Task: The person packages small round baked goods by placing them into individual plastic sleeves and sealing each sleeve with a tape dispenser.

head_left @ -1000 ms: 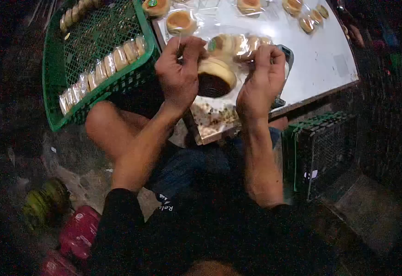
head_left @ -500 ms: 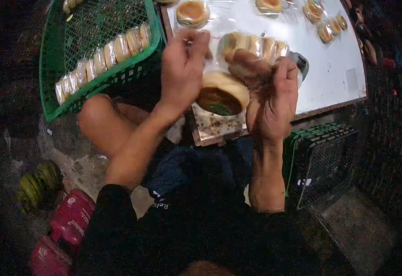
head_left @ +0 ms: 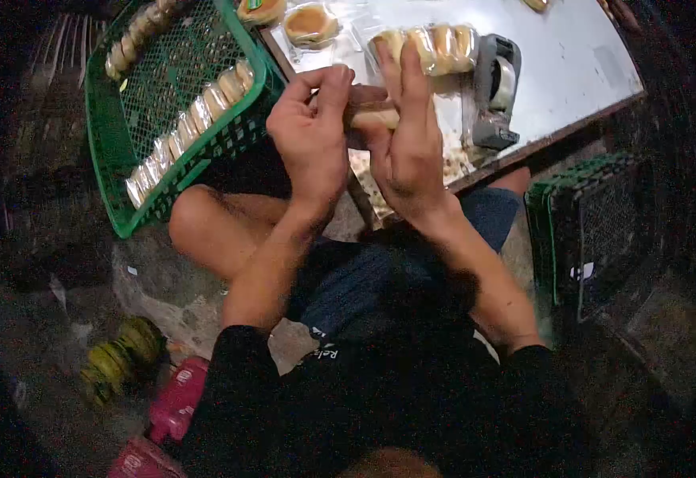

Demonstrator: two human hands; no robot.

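A round pale bun [head_left: 376, 119] with a browned face sits between my two hands, partly hidden by the fingers. My left hand [head_left: 314, 131] is closed, its fingers curled against the bun's left side. On the other side my right hand [head_left: 410, 143] has its fingers stretched upward and apart, with the thumb side touching the bun. Just beyond the hands, a clear pack of several buns [head_left: 443, 48] lies on the white table [head_left: 559, 88]. A grey tape dispenser [head_left: 495, 95] with a roll of tape stands right of that pack.
A green plastic crate [head_left: 264, 76] at the left holds rows of wrapped buns [head_left: 196, 119]. More flat buns [head_left: 310, 24] lie at the table's far left. A dark crate [head_left: 595, 215] stands low on the right. Pink cylinders [head_left: 176, 402] and a green-yellow bundle [head_left: 121, 358] are on the floor.
My hands have come closer together around the bun, which is now tilted with less of its brown face showing. The camera has shifted, and the tape dispenser is now fully in sight.
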